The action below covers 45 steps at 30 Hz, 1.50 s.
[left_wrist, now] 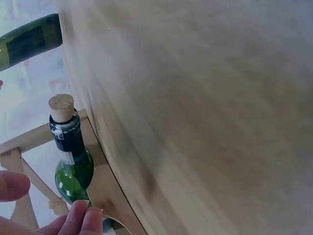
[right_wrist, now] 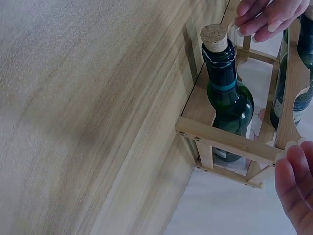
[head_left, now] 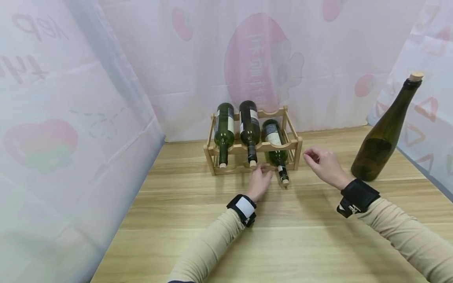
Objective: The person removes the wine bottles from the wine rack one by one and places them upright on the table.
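Note:
A small wooden wine rack [head_left: 299, 154] stands against the back curtain. On its upper level lie two corked bottles, a green bottle [head_left: 224, 129] at left and a darker bottle [head_left: 249, 127] in the middle. Another green bottle [head_left: 274, 137] lies low in the right bay, its corked neck [right_wrist: 220, 66] pointing outward. My left hand [head_left: 260, 184] is just left of that neck, fingers loosely extended and holding nothing. Off the rack's right end, my right hand [head_left: 327, 167] hovers with relaxed, slightly bent fingers [right_wrist: 296, 171] and nothing in it.
A tall corked bottle [head_left: 383, 133] with dark contents stands on the table at right, beyond my right hand. The wooden table [head_left: 283, 243] stretches toward me. Printed curtains [head_left: 198, 70] enclose the back and both sides.

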Tool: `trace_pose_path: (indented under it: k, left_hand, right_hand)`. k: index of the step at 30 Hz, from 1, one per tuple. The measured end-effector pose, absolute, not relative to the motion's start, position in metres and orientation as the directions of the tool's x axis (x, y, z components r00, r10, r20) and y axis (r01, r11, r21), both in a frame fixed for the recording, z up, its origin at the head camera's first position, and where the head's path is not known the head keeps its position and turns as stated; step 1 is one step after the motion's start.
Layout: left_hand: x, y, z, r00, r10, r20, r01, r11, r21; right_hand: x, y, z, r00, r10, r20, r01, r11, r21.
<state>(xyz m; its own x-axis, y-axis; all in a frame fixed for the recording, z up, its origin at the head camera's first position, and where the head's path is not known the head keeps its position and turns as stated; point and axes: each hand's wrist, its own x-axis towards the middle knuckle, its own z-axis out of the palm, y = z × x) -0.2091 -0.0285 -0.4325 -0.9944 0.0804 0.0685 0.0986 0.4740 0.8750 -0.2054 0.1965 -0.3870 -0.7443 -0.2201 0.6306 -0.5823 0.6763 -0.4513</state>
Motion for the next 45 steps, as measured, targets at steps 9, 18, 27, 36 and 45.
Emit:
trace_pose_path:
  k: [9, 18, 27, 36, 45]
  left_hand:
    - [-0.209, -0.041, -0.437, -0.992, 0.013, 0.128, 0.123, 0.402, 0.907]
    - [-0.205, -0.058, -0.43, -0.998, 0.007, 0.062, 0.062, 0.284, 0.957]
    - [-0.205, -0.061, -0.417, -0.997, 0.075, 0.02, 0.022, 0.018, 1.0]
    - [-0.22, -0.062, -0.403, -0.993, 0.113, 0.012, -0.028, -0.348, 0.937]
    - [-0.232, -0.062, -0.393, -0.988, 0.151, -0.038, -0.109, -0.495, 0.862]
  right_hand:
    - [-0.203, 0.193, -0.388, -0.764, -0.216, 0.609, -0.566, 0.678, -0.469]
    - [-0.203, 0.193, -0.388, -0.768, -0.219, 0.602, -0.568, 0.667, -0.482]
    - [-0.204, 0.193, -0.391, -0.77, -0.22, 0.599, -0.567, 0.668, -0.482]
    - [-0.203, 0.194, -0.393, -0.763, -0.223, 0.607, -0.574, 0.667, -0.475]
    - [-0.203, 0.194, -0.394, -0.766, -0.223, 0.603, -0.567, 0.677, -0.47]
